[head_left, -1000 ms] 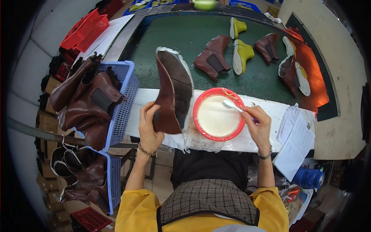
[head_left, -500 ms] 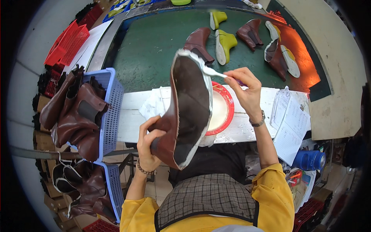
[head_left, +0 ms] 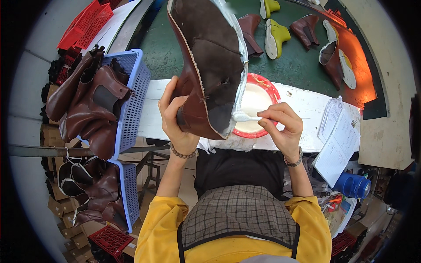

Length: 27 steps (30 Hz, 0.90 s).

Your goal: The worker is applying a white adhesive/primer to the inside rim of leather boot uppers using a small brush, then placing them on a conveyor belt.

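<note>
My left hand (head_left: 177, 116) is closed round the brown leather boot upper (head_left: 193, 118), holding it up with its open underside facing me. A white, wet-looking coat runs along the upper's right edge. Between thumb and fingers, my right hand (head_left: 283, 131) pinches a small toothbrush-like brush (head_left: 242, 117), its head covered in white. That head touches the coated edge near the upper's lower end. Below and behind it, a red-rimmed bowl (head_left: 274, 90) of creamy white liquid stands on the white board (head_left: 302, 94), partly hidden by the upper and my right hand.
Brown boot uppers (head_left: 94, 105) fill a blue basket (head_left: 131, 101) at left, with another blue basket (head_left: 128, 193) below it. Lime-green lasts (head_left: 276, 39) and brown boots (head_left: 305, 30) lie on the green bench. Papers (head_left: 335, 140) and a blue bottle (head_left: 352, 185) are at right.
The upper has moved up and away from me in view. The brush has slid from the upper's far end down along its right edge to the near end.
</note>
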{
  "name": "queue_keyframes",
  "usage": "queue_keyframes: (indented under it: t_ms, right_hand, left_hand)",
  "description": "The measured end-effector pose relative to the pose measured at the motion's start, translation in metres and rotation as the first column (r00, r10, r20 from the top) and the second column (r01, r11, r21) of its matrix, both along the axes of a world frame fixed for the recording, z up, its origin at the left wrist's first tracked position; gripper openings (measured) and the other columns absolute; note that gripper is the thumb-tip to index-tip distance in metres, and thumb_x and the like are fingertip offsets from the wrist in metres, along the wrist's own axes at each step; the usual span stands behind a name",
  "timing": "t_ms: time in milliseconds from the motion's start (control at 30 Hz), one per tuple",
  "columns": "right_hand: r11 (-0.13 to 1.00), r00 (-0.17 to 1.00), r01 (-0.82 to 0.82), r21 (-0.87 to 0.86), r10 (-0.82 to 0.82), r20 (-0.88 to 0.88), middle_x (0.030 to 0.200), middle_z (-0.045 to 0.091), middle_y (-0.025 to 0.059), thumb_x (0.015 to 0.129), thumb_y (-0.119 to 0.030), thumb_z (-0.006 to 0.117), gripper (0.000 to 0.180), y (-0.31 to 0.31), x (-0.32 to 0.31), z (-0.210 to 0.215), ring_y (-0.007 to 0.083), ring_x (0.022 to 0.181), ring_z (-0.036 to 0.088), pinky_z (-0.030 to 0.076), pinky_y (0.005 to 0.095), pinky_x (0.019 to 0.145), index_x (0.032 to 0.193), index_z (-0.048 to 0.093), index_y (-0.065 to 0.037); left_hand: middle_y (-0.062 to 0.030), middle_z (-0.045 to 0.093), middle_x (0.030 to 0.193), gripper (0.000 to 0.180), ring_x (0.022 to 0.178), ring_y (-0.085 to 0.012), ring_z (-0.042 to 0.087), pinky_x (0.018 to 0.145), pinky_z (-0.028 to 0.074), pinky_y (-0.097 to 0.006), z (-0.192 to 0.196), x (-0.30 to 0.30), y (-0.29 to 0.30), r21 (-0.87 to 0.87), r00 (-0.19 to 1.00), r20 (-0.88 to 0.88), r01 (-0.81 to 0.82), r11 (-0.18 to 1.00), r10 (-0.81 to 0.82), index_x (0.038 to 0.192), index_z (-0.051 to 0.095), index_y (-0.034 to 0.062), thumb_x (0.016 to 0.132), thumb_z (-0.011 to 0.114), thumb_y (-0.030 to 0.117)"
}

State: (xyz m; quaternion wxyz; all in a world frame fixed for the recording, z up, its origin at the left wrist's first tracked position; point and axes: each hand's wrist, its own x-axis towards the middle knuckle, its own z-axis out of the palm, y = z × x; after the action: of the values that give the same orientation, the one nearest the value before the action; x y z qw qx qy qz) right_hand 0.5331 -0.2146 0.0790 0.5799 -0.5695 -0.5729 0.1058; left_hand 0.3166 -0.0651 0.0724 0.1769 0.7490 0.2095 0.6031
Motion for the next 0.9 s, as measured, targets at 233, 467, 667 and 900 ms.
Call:
queue_keyframes:
  t_ms: [233, 467, 667, 900]
  right_hand:
    - [0.985, 0.993, -0.118, -0.124, 0.117, -0.016, 0.084, 0.069, 0.0053, 0.082, -0.002, 0.079, 0.012, -0.009, -0.009, 0.014, 0.0103, 0.071, 0.063, 0.049, 0.0232, 0.061, 0.094, 0.078, -0.001]
    - [0.903, 0.758, 0.416, -0.11, -0.278, 0.589, 0.078, 0.069, 0.0049, 0.084, -0.013, 0.079, 0.009, -0.003, 0.054, -0.015, 0.016, 0.064, 0.065, 0.049, 0.0276, 0.055, 0.09, 0.077, -0.007]
    - [0.933, 0.939, 0.288, -0.213, -0.232, 0.254, 0.079, 0.067, 0.0039, 0.083, -0.01, 0.078, 0.011, -0.006, 0.07, 0.001, 0.0138, 0.066, 0.061, 0.044, 0.0257, 0.056, 0.094, 0.078, -0.006]
    - [0.999, 0.951, -0.03, -0.044, 0.042, 0.308, 0.084, 0.07, 0.0002, 0.08, -0.009, 0.081, 0.015, 0.027, 0.06, 0.039, 0.0114, 0.071, 0.06, 0.039, 0.0284, 0.075, 0.095, 0.079, -0.01]
  left_hand:
    - [-0.025, 0.046, 0.15, 0.056, 0.133, -0.0363, 0.054, 0.112, 0.042, -0.043, -0.005, 0.001, 0.018, 0.165, 0.988, -0.137, -0.047, 0.985, 0.07, 0.125, 0.055, 0.0054, 0.079, 0.086, 0.01]
    - [-0.0163, 0.054, 0.145, 0.074, 0.129, -0.0272, 0.056, 0.111, 0.043, -0.04, -0.01, -0.059, 0.012, -0.369, 0.969, -0.018, 0.222, 0.902, -0.246, 0.148, 0.042, -0.0012, 0.082, 0.075, -0.001]
    - [-0.0147, 0.056, 0.141, 0.078, 0.123, -0.0239, 0.059, 0.1, 0.054, -0.038, -0.076, -0.179, 0.043, -0.832, 0.785, 0.442, 0.54, 0.13, -0.434, 0.152, 0.039, 0.0019, 0.083, 0.078, 0.004]
    - [-0.0146, 0.052, 0.147, 0.088, 0.125, -0.024, 0.059, 0.089, 0.061, -0.036, -0.062, -0.155, 0.043, -0.68, 0.581, 0.643, 0.733, -0.023, -0.499, 0.154, 0.037, 0.0042, 0.08, 0.084, 0.008]
